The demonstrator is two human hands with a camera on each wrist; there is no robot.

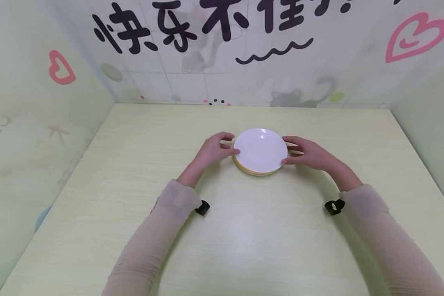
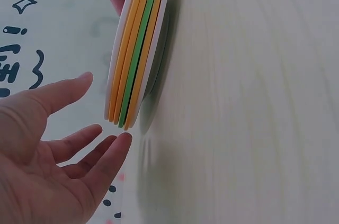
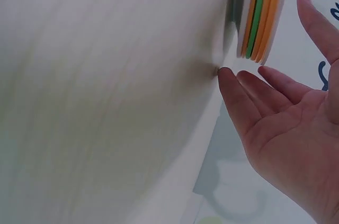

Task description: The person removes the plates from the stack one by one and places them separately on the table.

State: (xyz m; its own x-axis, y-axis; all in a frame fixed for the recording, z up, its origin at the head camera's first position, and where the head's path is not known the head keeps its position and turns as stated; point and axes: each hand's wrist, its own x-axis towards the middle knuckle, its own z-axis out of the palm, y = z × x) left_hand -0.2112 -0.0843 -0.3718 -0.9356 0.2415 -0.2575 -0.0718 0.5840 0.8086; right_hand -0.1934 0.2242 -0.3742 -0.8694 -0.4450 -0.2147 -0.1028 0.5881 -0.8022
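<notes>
A round stack of plates (image 1: 260,150) sits on the table, its top plate white and glossy. Edge-on in the left wrist view, orange and green layers (image 2: 132,60) show between a white top and a white bottom. My left hand (image 1: 214,149) is at the stack's left side, thumb and fingers spread; the left wrist view shows a gap between thumb and stack. On the other side is my right hand (image 1: 311,154), also with fingers extended. In the right wrist view its fingertips are near the stack's lower edge, the lowest one close to the tabletop. Neither hand grips the stack.
The pale wood-grain table (image 1: 244,238) meets a printed back wall (image 1: 222,82) with dark lettering and drawings. Side walls stand left (image 1: 22,144) and right (image 1: 429,115). A small black device (image 1: 202,207) is at the left cuff, another (image 1: 334,206) at the right.
</notes>
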